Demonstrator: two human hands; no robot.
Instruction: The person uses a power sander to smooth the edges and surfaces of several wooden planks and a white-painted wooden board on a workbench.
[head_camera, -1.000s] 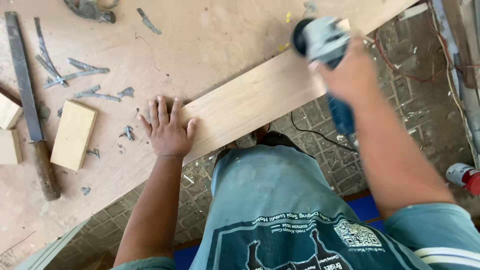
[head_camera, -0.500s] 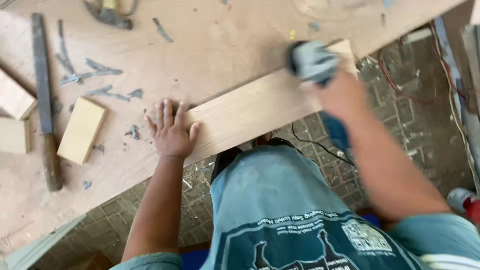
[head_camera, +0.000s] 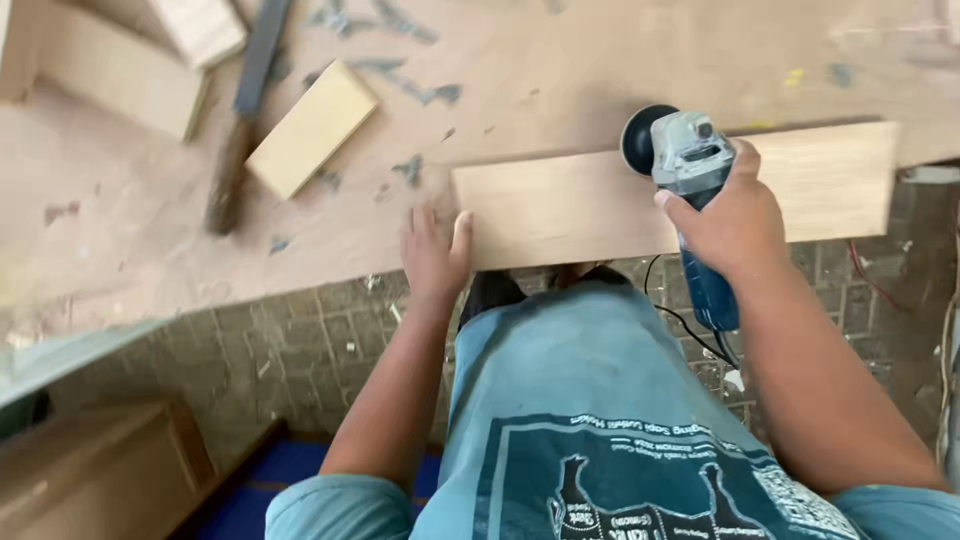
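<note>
A long pale wooden board (head_camera: 560, 205) lies along the near edge of the plywood workbench (head_camera: 560, 70). My left hand (head_camera: 433, 255) presses flat on the board's left end, fingers together. My right hand (head_camera: 735, 220) grips a blue and grey angle grinder (head_camera: 685, 160). Its black disc rests on the board's far edge, about the middle of its length. The grinder's black cord (head_camera: 690, 325) hangs down beside my body.
A small wooden block (head_camera: 312, 128), a long file with a wooden handle (head_camera: 243, 110), metal scraps (head_camera: 410, 95) and larger wood pieces (head_camera: 120, 70) lie on the bench's left part. Brick paving (head_camera: 300, 350) is below, with a wooden box (head_camera: 90, 470) at lower left.
The view has swung, so the board now lies level. The grinder has moved from the board's right end towards its middle. My left hand has slid to the board's left end.
</note>
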